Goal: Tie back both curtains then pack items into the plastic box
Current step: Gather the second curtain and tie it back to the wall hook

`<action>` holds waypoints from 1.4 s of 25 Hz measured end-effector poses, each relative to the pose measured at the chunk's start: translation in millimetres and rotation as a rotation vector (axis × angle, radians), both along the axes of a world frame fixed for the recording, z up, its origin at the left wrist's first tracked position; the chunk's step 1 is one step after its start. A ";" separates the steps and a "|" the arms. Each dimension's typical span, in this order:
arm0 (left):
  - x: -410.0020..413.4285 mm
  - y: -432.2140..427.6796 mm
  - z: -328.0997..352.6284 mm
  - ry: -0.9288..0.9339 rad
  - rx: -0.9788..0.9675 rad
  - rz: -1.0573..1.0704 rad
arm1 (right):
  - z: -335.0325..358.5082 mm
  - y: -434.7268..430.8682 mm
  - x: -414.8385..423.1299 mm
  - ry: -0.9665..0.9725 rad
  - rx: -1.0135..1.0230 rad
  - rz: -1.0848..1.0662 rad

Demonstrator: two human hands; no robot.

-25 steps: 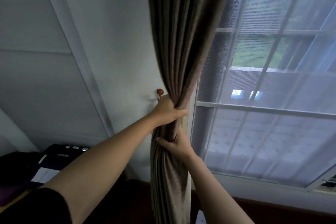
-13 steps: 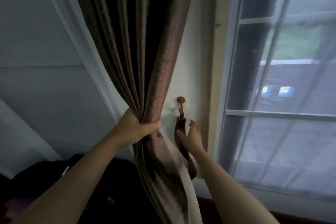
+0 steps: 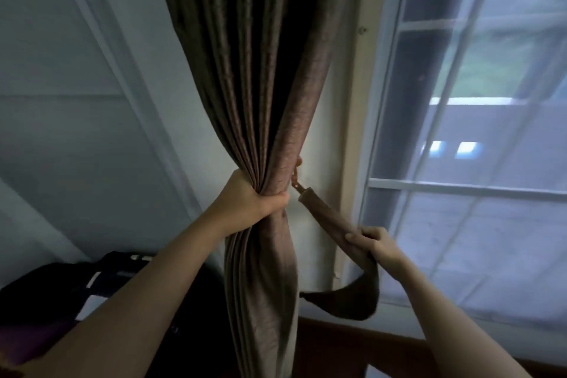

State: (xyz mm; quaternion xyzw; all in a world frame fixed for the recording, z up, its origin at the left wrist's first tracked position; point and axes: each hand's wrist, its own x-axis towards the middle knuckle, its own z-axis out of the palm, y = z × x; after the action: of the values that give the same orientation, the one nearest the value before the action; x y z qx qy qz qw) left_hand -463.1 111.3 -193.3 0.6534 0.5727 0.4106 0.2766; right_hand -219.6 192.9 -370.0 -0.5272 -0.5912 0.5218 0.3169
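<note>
A brown curtain point(image 3: 260, 70) hangs down the middle of the view, bunched into a tight bundle. My left hand point(image 3: 250, 196) is clenched around that bundle at its narrowest point. Just right of it, a brown fabric tieback point(image 3: 331, 221) hangs from a small reddish wall hook point(image 3: 297, 176). My right hand point(image 3: 372, 241) grips the tieback partway along and holds it out to the right, away from the wall. The tieback's loose end point(image 3: 346, 301) droops below my right hand. The plastic box is not in view.
A window with white bars point(image 3: 460, 187) and a sheer screen fills the right side. A white panelled wall point(image 3: 76, 101) is on the left. Dark bags or luggage point(image 3: 61, 285) lie at the lower left. A dark wooden sill or floor edge point(image 3: 352, 337) runs below the window.
My right hand has closed on the tieback and pulled it out to the right from the wall. My left hand keeps gripping the curtain bundle, now close to the hook.
</note>
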 end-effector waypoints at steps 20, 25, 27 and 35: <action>139.7 53.7 -18.7 -0.125 -0.173 0.107 | 82.9 -131.1 -69.3 -0.070 0.381 -0.566; 145.9 55.8 -10.8 -0.149 -0.290 0.097 | 78.8 -119.0 -81.2 0.562 0.184 -0.717; 146.0 57.0 -10.2 -0.150 -0.303 0.080 | 78.5 -110.4 -75.6 0.550 0.178 -0.755; 147.9 61.5 -15.7 -0.160 -0.253 0.048 | 75.4 -61.2 -71.2 0.021 0.211 -0.786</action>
State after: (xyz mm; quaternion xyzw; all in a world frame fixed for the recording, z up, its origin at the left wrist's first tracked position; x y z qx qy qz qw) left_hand -315.2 172.8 -209.0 0.5646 0.6114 0.3925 0.3917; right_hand -290.8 131.8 -294.5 -0.6721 -0.3916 0.3027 0.5508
